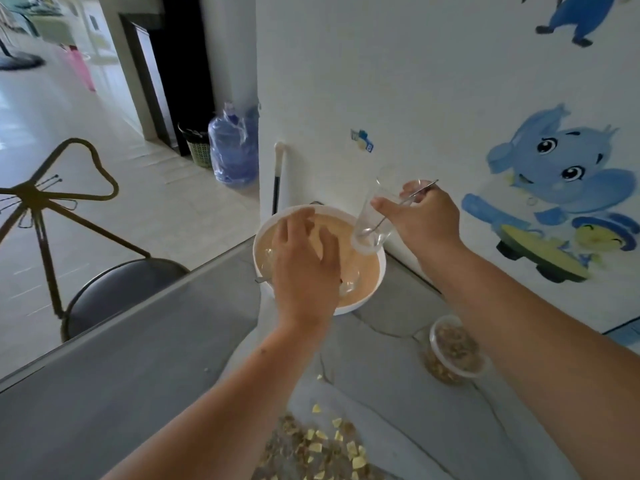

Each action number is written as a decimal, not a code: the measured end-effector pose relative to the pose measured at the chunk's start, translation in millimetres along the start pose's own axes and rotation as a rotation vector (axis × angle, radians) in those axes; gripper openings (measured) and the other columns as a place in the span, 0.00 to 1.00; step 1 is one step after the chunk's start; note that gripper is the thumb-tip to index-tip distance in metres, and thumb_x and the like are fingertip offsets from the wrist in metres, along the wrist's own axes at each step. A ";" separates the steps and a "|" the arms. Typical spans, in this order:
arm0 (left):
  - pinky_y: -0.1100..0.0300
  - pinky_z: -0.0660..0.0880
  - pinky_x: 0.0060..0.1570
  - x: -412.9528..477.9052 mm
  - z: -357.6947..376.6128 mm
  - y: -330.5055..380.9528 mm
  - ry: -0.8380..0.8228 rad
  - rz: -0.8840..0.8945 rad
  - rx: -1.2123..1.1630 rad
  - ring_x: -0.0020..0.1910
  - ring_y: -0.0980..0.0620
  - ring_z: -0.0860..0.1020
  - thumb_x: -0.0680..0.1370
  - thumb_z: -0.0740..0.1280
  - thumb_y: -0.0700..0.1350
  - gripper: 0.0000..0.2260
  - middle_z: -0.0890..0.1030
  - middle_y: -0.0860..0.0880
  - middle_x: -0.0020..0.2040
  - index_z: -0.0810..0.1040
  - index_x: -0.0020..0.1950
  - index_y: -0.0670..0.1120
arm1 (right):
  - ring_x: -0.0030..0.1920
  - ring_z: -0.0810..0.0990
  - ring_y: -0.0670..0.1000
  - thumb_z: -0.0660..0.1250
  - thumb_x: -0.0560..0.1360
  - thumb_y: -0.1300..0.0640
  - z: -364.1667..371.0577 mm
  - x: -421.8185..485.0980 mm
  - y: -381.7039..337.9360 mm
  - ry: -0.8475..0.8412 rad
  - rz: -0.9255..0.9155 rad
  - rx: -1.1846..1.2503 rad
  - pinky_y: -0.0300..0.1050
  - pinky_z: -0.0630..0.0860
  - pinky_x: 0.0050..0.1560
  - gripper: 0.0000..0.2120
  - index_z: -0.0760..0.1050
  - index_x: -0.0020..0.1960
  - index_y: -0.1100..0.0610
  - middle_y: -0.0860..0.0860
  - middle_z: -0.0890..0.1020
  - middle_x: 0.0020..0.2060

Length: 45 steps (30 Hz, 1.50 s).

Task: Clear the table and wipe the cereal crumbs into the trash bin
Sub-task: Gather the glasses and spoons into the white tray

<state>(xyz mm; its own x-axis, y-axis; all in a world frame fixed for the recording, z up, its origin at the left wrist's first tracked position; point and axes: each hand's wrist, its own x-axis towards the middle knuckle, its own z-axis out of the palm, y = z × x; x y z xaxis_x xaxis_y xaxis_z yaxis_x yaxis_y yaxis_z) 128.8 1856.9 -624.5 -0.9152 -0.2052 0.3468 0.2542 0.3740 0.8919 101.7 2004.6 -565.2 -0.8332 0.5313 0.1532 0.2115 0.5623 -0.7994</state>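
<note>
1. Head view: the right hand [426, 216] grips a clear glass [372, 223], thumb in front and fingers behind. It also pins a spoon [384, 218] that stands inside the glass.
2. The glass hangs tilted just over the right rim of the basin [353, 304], its base lowest. Its long axis leans down toward the basin's middle.
3. Over the basin's middle, the left hand [304, 265] lies with fingers spread on a clear dish [348, 285]. I cannot tell whether it grips the dish.
4. The basin sits on the far corner of the table [138, 358].
5. The crumbs [318, 445] lie nearer than the basin, well apart from it. A cereal tub [453, 348] stands near and right of it.
6. Setting the glass down likely needs the free room right of the left hand.
7. The bin [199, 147] stands on the floor beyond and left of the basin, well apart.
</note>
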 end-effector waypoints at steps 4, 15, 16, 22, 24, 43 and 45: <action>0.54 0.74 0.44 -36.7 6.8 -51.7 -0.144 0.198 0.147 0.50 0.49 0.75 0.79 0.61 0.40 0.06 0.76 0.51 0.51 0.76 0.54 0.45 | 0.64 0.76 0.52 0.77 0.69 0.48 15.8 22.0 21.4 -0.002 0.047 -0.017 0.42 0.71 0.63 0.32 0.72 0.67 0.60 0.53 0.77 0.64; 0.52 0.78 0.38 -79.8 37.4 -98.1 -0.578 0.352 0.403 0.40 0.47 0.79 0.75 0.55 0.45 0.13 0.82 0.49 0.42 0.79 0.44 0.44 | 0.51 0.77 0.51 0.76 0.68 0.47 42.2 29.3 68.4 -0.031 0.171 -0.103 0.39 0.68 0.48 0.25 0.75 0.58 0.60 0.51 0.78 0.47; 0.52 0.78 0.36 -81.2 39.2 -97.1 -0.572 0.333 0.413 0.40 0.47 0.80 0.75 0.55 0.46 0.14 0.83 0.49 0.41 0.80 0.44 0.44 | 0.51 0.77 0.51 0.77 0.68 0.47 42.5 27.7 73.2 -0.040 0.174 -0.108 0.39 0.68 0.48 0.25 0.75 0.58 0.60 0.51 0.77 0.47; 0.54 0.76 0.29 -88.2 49.2 -86.8 -0.512 0.249 0.439 0.32 0.45 0.80 0.74 0.52 0.48 0.17 0.83 0.49 0.39 0.80 0.44 0.45 | 0.56 0.79 0.54 0.77 0.67 0.46 43.3 20.1 84.2 -0.069 0.177 -0.107 0.46 0.74 0.56 0.27 0.74 0.58 0.60 0.52 0.79 0.50; 0.53 0.74 0.32 -89.6 51.2 -76.9 -0.542 0.194 0.419 0.36 0.44 0.79 0.75 0.55 0.46 0.13 0.82 0.48 0.40 0.77 0.44 0.46 | 0.58 0.78 0.55 0.77 0.67 0.45 42.0 18.7 84.3 -0.094 0.196 -0.113 0.44 0.74 0.55 0.30 0.73 0.61 0.61 0.54 0.80 0.56; 0.56 0.75 0.41 -138.6 135.2 -11.3 -0.656 -0.649 -0.104 0.43 0.47 0.77 0.79 0.57 0.45 0.14 0.80 0.39 0.52 0.78 0.58 0.43 | 0.67 0.73 0.58 0.63 0.78 0.54 -78.4 -71.6 208.6 -0.108 0.422 -0.293 0.48 0.70 0.64 0.23 0.67 0.72 0.59 0.58 0.74 0.68; 0.56 0.71 0.39 -144.3 139.3 -11.9 -0.631 -0.686 -0.130 0.41 0.47 0.75 0.78 0.58 0.44 0.11 0.80 0.42 0.43 0.80 0.49 0.43 | 0.65 0.75 0.58 0.64 0.78 0.54 -76.0 -78.3 214.4 -0.118 0.465 -0.271 0.46 0.70 0.62 0.21 0.71 0.69 0.60 0.58 0.77 0.65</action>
<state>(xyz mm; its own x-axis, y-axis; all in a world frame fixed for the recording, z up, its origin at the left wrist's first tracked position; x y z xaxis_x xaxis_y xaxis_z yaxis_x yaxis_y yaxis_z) 214.2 2008.1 -725.5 -0.8685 0.1994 -0.4538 -0.4053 0.2414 0.8817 251.1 2131.6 -704.5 -0.6691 0.6965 -0.2591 0.6819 0.4368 -0.5867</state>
